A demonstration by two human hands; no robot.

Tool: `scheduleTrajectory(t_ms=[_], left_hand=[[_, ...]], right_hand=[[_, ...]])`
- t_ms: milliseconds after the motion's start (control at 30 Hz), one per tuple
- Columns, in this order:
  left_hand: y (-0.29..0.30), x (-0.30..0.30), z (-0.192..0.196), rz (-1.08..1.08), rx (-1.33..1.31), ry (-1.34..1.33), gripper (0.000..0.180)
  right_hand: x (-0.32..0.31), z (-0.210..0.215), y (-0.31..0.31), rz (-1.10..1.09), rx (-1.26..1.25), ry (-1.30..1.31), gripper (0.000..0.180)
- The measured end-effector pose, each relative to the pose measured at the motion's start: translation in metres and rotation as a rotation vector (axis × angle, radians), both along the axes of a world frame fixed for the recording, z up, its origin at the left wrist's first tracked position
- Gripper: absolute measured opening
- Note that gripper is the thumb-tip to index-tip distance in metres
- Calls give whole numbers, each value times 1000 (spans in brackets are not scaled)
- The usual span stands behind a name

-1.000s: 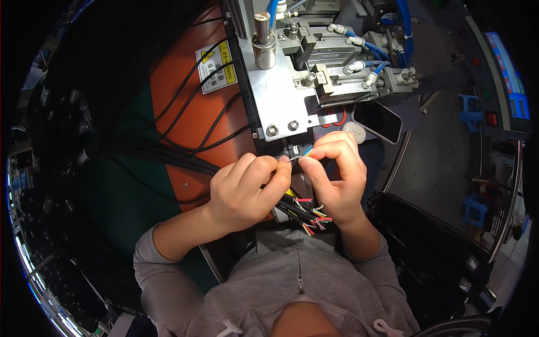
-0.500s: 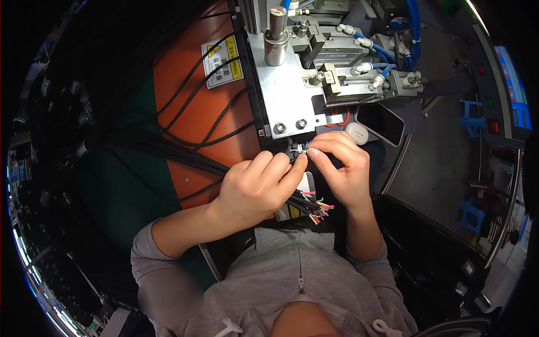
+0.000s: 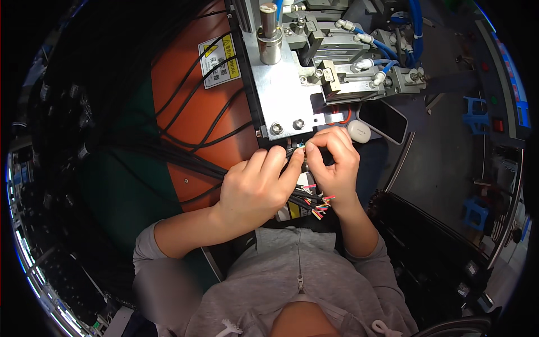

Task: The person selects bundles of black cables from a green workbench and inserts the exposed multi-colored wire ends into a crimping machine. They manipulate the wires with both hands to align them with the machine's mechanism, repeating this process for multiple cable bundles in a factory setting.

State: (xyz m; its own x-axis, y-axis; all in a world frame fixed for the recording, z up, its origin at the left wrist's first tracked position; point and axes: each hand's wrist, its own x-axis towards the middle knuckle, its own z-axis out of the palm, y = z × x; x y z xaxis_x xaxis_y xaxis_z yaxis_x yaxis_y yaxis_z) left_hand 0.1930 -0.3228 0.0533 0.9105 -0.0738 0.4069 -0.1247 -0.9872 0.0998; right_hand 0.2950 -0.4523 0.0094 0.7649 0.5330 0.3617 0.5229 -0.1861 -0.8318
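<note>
Black cables [image 3: 196, 163] run as a loose bundle over the orange tabletop [image 3: 195, 181]. Long axis left to right, sloping toward the person at the right; they pass beneath the left hand [image 3: 255, 180]. Stripped ends [image 3: 321, 206], in pink, red, yellow and white, fan out below the right hand [image 3: 335, 160], pointing right and a little toward the person.

Wires [image 3: 302, 147] at the fingertips: blue and pale, just below the near edge of the metal plate [image 3: 283, 106]. Visible length short, lying roughly crosswise; exact pointing direction cannot be read.

Hands: left pinched on the wires, its index finger aimed up and right, thumb hidden. Right closed on the same wires, thumb and index tips together. Both sets of tips almost touching.

Compared with 1.0 s ago: tips then stood further apart, with a bare strand spanning between them and coloured wires fanned at the right fingers. Now the gap is nearly closed, the wires are mostly covered, and the hands sit nearer the plate. Stripped ends have also shifted toward the plate.

Containers: one rounded white case [image 3: 358, 131], just beside the phone [image 3: 387, 122], right of the plate; inside not visible.
</note>
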Motion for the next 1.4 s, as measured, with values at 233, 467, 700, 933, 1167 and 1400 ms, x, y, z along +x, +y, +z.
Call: scheduleTrajectory(t_ms=[233, 467, 700, 933, 1167, 1400], left_hand=[[7, 1, 0, -44, -63, -56, 27], [9, 2, -3, -20, -136, -32, 27], [11, 0, 2, -8, -102, 11, 23], [3, -13, 10, 72, 20, 145, 27], [13, -5, 2, -61, -134, 26, 22], [20, 0, 3, -293, -174, -240, 37]], right_hand=[[2, -8, -6, 49, 54, 668, 9], [2, 6, -3, 29, -53, 252, 11], [4, 7, 4, 29, 68, -66, 9], [3, -3, -7, 40, 84, 376, 10], [13, 13, -16, 627, 260, -26, 28], [4, 17, -16, 333, 306, -92, 21]])
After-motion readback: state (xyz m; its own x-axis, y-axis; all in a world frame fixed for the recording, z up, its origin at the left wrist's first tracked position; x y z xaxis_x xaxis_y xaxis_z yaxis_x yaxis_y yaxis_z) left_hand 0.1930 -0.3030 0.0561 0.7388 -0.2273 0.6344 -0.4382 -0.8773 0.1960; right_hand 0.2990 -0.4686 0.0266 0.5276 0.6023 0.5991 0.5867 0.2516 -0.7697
